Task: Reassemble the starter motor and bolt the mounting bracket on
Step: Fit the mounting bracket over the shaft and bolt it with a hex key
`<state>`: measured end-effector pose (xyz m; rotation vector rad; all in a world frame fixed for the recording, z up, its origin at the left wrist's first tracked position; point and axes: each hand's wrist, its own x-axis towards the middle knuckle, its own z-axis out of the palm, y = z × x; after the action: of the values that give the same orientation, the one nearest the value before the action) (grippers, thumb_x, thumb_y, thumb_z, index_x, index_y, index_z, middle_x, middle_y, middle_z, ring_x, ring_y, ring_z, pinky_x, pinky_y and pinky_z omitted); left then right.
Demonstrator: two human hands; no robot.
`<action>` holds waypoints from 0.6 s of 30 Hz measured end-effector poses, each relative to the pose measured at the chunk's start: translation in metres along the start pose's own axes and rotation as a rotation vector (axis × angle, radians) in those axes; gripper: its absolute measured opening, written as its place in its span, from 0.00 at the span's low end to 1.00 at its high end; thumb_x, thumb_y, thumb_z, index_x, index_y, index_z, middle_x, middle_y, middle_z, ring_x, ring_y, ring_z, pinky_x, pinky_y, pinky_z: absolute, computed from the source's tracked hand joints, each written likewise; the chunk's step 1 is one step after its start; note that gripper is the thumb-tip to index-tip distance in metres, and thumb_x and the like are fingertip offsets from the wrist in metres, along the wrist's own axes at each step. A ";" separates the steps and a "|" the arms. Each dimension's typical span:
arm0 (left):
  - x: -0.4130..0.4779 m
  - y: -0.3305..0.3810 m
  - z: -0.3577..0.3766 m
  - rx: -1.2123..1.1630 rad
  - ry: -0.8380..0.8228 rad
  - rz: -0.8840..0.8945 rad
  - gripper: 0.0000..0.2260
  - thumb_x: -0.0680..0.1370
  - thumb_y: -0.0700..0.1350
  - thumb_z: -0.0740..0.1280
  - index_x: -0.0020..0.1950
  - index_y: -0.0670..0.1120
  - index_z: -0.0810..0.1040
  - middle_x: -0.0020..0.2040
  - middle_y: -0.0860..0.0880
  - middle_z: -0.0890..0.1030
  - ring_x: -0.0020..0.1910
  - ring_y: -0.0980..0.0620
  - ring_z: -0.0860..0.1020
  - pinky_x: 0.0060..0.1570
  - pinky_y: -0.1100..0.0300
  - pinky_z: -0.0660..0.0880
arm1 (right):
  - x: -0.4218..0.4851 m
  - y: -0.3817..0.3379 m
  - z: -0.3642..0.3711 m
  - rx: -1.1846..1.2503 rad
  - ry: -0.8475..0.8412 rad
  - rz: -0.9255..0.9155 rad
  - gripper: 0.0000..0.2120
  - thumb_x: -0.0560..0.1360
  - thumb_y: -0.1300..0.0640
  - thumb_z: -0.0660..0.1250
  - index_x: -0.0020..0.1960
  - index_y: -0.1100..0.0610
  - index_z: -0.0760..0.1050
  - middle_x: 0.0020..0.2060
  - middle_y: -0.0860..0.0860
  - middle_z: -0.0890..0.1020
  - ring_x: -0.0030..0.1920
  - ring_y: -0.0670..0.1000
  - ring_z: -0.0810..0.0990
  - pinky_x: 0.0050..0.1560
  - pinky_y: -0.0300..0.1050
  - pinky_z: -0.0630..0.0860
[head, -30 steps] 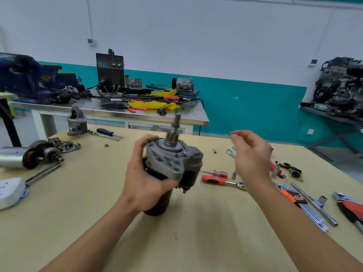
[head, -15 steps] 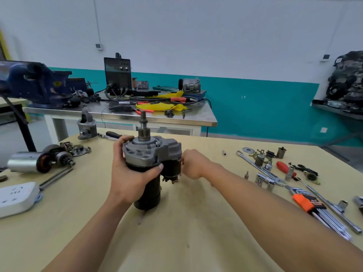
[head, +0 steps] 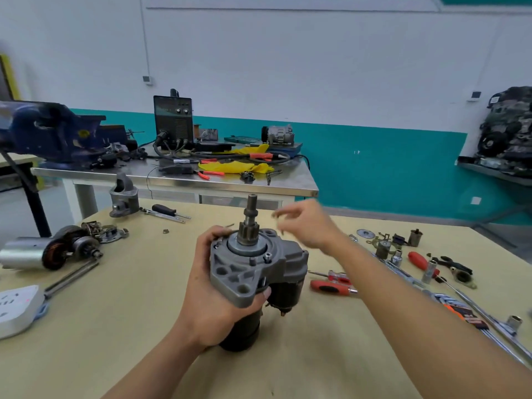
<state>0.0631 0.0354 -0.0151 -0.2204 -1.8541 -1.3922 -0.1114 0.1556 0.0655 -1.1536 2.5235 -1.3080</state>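
- Mounting bracket point(head: 123, 197), we guess, sits unbolted near table's point(head: 129, 326) far left corner.
- Left hand point(head: 213, 309) grips starter motor point(head: 247, 269) upright mid-table; body looks assembled.
- Right hand point(head: 311, 228) hovers over it, blurred; we can't tell its grip.

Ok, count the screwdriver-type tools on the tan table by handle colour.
Red: 3 - large screwdriver, small screwdriver, far-right driver
Black: 1 - black screwdriver
Total: 4
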 end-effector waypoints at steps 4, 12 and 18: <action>-0.001 0.001 0.000 0.013 -0.005 -0.010 0.45 0.57 0.31 0.84 0.65 0.50 0.63 0.61 0.54 0.78 0.60 0.58 0.80 0.59 0.70 0.74 | -0.030 -0.019 -0.031 0.551 0.123 -0.322 0.14 0.73 0.67 0.73 0.48 0.49 0.85 0.35 0.46 0.85 0.36 0.44 0.82 0.42 0.36 0.78; -0.001 0.008 0.002 0.050 0.015 -0.008 0.42 0.56 0.51 0.80 0.64 0.58 0.63 0.64 0.44 0.75 0.64 0.55 0.77 0.66 0.63 0.73 | -0.038 -0.037 -0.011 0.297 0.008 -0.433 0.13 0.73 0.65 0.74 0.49 0.47 0.85 0.36 0.44 0.87 0.38 0.42 0.84 0.43 0.37 0.80; 0.001 0.006 0.003 0.053 -0.033 0.019 0.41 0.56 0.47 0.82 0.64 0.50 0.65 0.62 0.48 0.75 0.61 0.61 0.78 0.59 0.71 0.73 | -0.029 -0.038 -0.004 0.213 0.017 -0.447 0.10 0.73 0.66 0.73 0.54 0.59 0.85 0.43 0.52 0.88 0.43 0.47 0.86 0.46 0.40 0.82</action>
<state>0.0639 0.0403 -0.0101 -0.2352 -1.9092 -1.3317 -0.0697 0.1636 0.0886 -1.7207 2.1371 -1.6327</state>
